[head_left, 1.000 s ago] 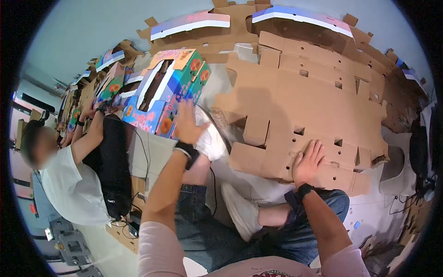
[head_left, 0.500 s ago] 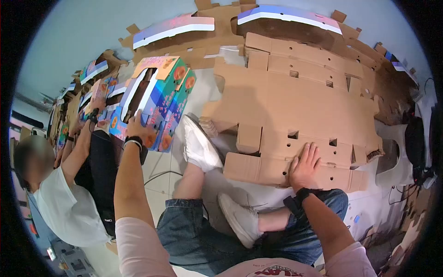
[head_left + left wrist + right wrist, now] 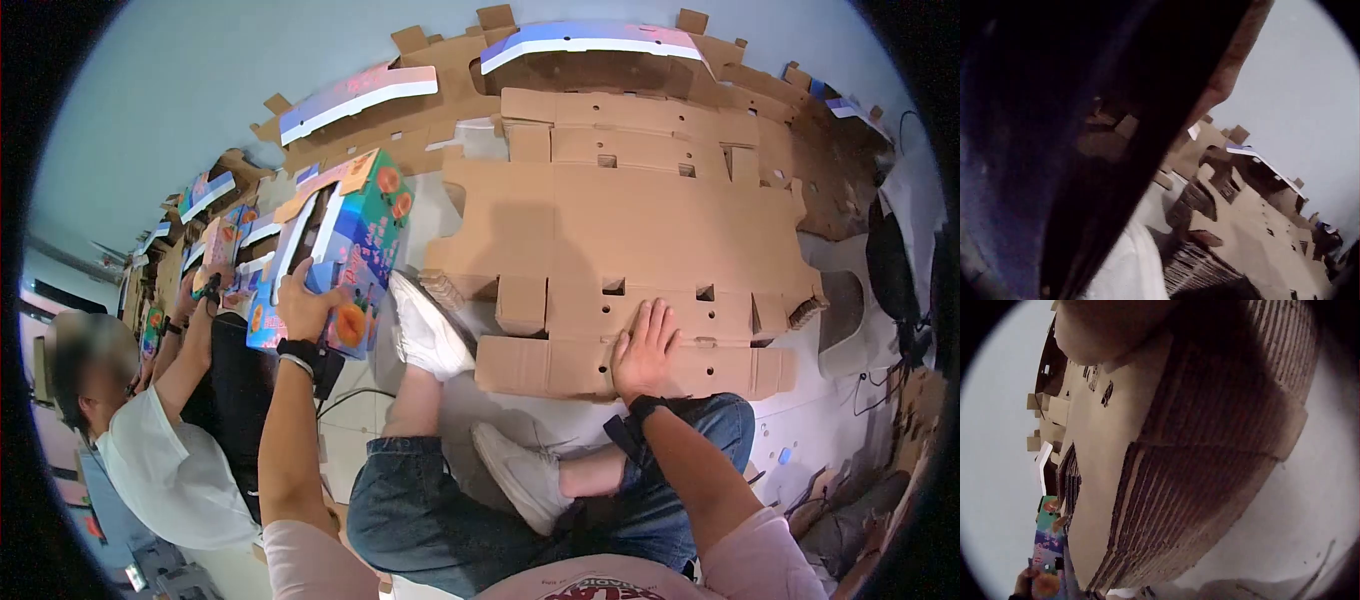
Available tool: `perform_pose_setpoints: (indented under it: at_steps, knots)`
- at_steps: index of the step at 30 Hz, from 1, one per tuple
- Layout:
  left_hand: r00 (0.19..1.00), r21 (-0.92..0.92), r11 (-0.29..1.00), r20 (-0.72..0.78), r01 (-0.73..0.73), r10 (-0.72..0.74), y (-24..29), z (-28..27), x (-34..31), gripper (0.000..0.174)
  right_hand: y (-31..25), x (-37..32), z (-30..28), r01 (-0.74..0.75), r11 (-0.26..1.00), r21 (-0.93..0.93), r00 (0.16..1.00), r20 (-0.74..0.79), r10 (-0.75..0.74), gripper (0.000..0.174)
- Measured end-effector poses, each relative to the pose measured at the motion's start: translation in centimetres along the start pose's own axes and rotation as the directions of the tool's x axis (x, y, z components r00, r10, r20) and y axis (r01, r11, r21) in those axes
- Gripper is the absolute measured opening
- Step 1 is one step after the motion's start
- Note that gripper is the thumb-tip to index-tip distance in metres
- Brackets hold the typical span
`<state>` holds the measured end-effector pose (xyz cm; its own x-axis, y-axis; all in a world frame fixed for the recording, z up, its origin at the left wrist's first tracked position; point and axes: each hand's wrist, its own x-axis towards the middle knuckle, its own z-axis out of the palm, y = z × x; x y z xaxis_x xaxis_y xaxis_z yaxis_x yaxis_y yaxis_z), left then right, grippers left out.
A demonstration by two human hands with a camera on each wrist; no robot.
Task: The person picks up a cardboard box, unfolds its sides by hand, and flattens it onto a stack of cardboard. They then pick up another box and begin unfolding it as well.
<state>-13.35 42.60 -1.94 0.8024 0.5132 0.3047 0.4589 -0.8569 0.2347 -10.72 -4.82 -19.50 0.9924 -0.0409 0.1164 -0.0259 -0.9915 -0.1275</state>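
The left hand [image 3: 305, 308] grips the near top edge of a folded fruit carton [image 3: 372, 232], its thumb along the printed side. The carton is blue, green and pink with orange fruit pictures and a long slot in its top. In the right wrist view, part of the left hand [image 3: 1024, 583] shows beside the same carton [image 3: 1047, 550]. The right hand [image 3: 645, 355] lies flat, fingers spread, on the near part of a stack of flat brown cardboard blanks [image 3: 660, 225]. The layered edges of this stack [image 3: 1172, 475] fill the right wrist view.
More cardboard with blue and pink printed flaps [image 3: 590, 38] lies along the wall. At left a person in a white shirt [image 3: 170, 450] handles other printed cartons [image 3: 222, 240]. A white shoe [image 3: 428, 325] sits between carton and stack. A grey stool [image 3: 848, 330] stands at right.
The left hand has come down from above the carton onto its near end, and the carton has tilted slightly. My right hand keeps its place on the stack as the head view shifts.
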Motion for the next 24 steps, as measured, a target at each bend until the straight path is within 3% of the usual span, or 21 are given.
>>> perform_pose_setpoints:
  at_steps: [2,5,8,12,14,15,18,20,21,22,24]
  knots:
    - [1.0,-0.058,0.998,-0.002,-0.017,0.017,1.4,-0.8,-0.9,0.078,-0.1,0.0,-0.3,-0.006,1.0,0.014,1.0,0.0,0.006,0.066]
    - [0.986,-0.303,0.939,-0.075,-0.163,0.147,6.3,-2.9,-3.4,0.08,0.1,-0.1,-0.3,-0.004,1.0,0.031,1.0,0.001,0.004,0.067]
    - [0.948,-0.343,0.884,-0.158,-0.316,0.278,11.2,-3.8,-5.1,0.081,0.1,0.0,-0.3,0.0,0.999,0.043,1.0,-0.004,0.0,0.067]
    - [0.915,-0.377,0.836,-0.21,-0.4,0.343,17.8,-1.9,-6.7,0.086,0.2,0.0,-0.2,-0.002,0.999,0.034,1.0,-0.009,0.003,0.066]
    - [0.888,-0.276,0.845,-0.095,-0.458,0.451,21.0,-0.1,-7.7,0.092,0.1,0.0,0.1,-0.005,0.999,0.048,1.0,-0.009,0.005,0.065]
    - [0.874,-0.241,0.858,0.064,-0.454,0.481,22.4,1.2,-8.2,0.092,0.2,0.1,0.1,-0.005,0.998,0.057,1.0,-0.009,0.005,0.065]
    - [0.816,-0.162,0.809,0.031,-0.566,0.577,25.0,8.2,-10.5,0.095,0.3,-0.1,0.1,0.021,0.997,0.069,0.999,-0.043,-0.018,0.064]
    - [0.892,-0.04,0.911,0.187,-0.411,0.411,26.1,11.7,-12.4,0.095,0.2,-0.1,-0.2,0.014,0.997,0.074,1.0,-0.021,-0.012,0.064]
    - [0.901,-0.018,0.917,0.178,-0.399,0.396,26.7,11.3,-12.1,0.093,0.2,0.1,-0.3,0.008,0.997,0.082,1.0,-0.003,-0.008,0.063]
    - [0.9,-0.02,0.915,0.177,-0.402,0.399,27.1,11.0,-11.9,0.093,0.3,0.3,-0.2,0.006,0.997,0.081,1.0,-0.005,-0.005,0.063]
    - [0.845,-0.127,0.948,0.43,-0.293,0.318,27.2,9.4,-11.5,0.092,0.2,0.0,-0.1,0.012,0.997,0.081,1.0,-0.026,-0.01,0.062]
